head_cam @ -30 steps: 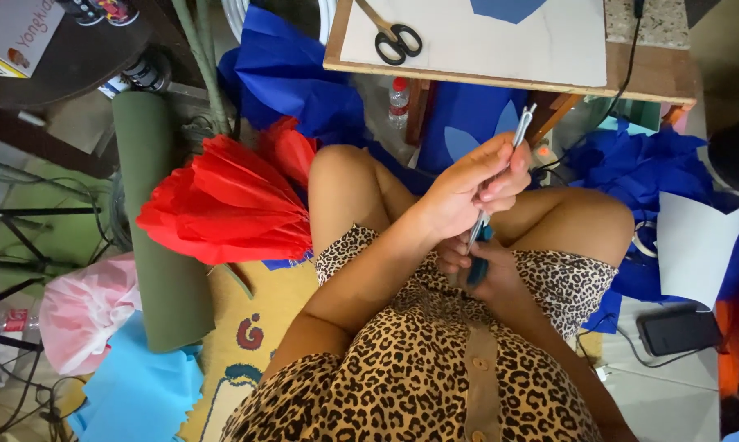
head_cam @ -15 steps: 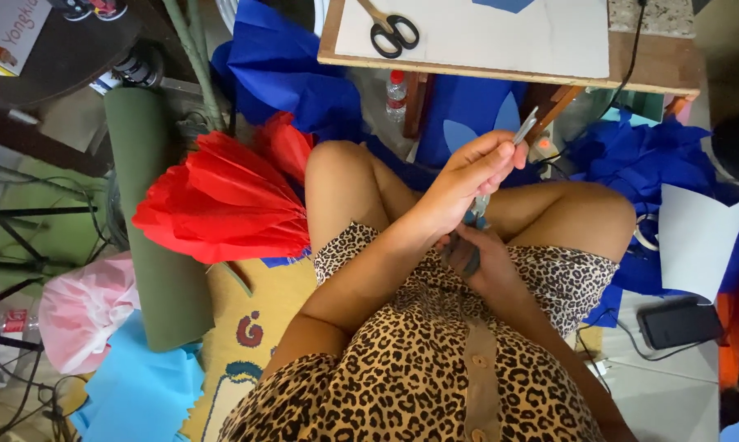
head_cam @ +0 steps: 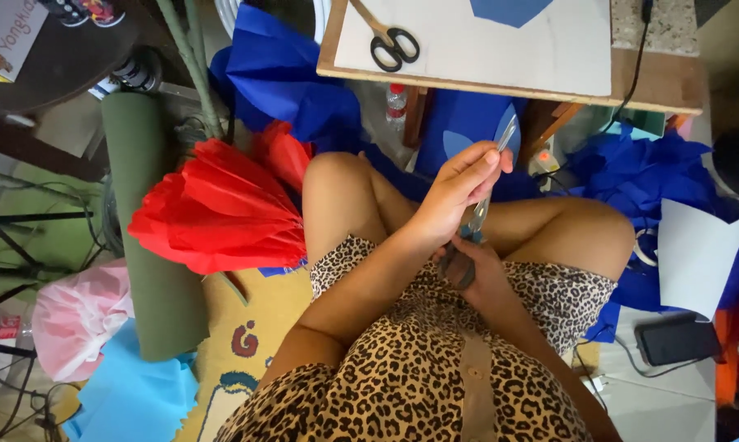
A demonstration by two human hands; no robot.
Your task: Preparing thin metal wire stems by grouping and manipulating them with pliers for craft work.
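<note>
My left hand (head_cam: pixel 458 190) reaches across my lap and pinches a thin pale strip (head_cam: pixel 507 133) that points up toward the low table. Just below it, my right hand (head_cam: pixel 482 278) closes around the dark handles of a small tool (head_cam: pixel 459 263) with a blue part (head_cam: pixel 471 223) where it meets the strip. Both hands hover over my crossed legs and leopard-print clothing. What the tool's tip does at the strip is hidden by my left fingers.
A red pleated paper flower (head_cam: pixel 222 209) lies beside my left knee, next to a green roll (head_cam: pixel 144 229). Scissors (head_cam: pixel 390 42) rest on the wooden table (head_cam: pixel 500 86). Blue paper (head_cam: pixel 288 78) is piled underneath; a white sheet (head_cam: pixel 697 258) and a phone (head_cam: pixel 676 340) lie to the right.
Both hands with the strip and tool have drifted slightly left and down in view. The grips look the same.
</note>
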